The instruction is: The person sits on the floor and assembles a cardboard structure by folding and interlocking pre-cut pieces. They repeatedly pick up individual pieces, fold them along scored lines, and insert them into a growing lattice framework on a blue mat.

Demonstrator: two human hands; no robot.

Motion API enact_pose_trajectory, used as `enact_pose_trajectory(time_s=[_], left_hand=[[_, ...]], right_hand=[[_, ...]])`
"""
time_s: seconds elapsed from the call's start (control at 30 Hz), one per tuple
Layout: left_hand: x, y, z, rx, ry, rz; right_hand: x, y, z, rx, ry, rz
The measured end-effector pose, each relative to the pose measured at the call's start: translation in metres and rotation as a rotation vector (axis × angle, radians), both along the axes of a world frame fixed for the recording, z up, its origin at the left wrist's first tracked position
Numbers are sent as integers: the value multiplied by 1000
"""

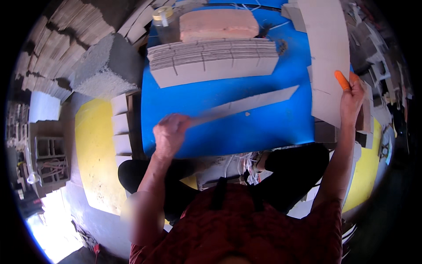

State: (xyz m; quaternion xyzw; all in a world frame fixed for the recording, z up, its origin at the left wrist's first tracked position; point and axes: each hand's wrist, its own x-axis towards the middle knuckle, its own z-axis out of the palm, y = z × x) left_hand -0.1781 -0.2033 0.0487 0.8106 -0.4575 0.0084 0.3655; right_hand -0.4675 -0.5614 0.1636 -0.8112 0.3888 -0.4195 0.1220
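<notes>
My left hand is closed on one end of a narrow cardboard strip, which slants up to the right above the blue tabletop; its near end is blurred. At the right, my right hand grips the edge of a long cardboard sheet. An orange finger cover on that hand lies over the sheet's face; the other fingers are partly hidden. Beyond the strip stands a row of slotted cardboard pieces, packed upright face to face.
Behind the row are a reddish brick and a clear jar with a yellow lid. A grey concrete block stands left of the table. Beside it, cardboard pieces line a yellow panel. Cardboard stacks rise at far left.
</notes>
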Motion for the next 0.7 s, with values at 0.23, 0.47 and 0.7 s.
enact_pose_trajectory(time_s=[0.23,0.47,0.7], left_hand=[[-4,-7,-4,21,79,38],[-7,-10,-2,120,108,44],[-21,-22,0,36,167,-60]], right_hand=[[-125,-32,-110,-33,518,-294],[-133,-44,-84,-65,243,-291],[45,113,-24,128,78,596]])
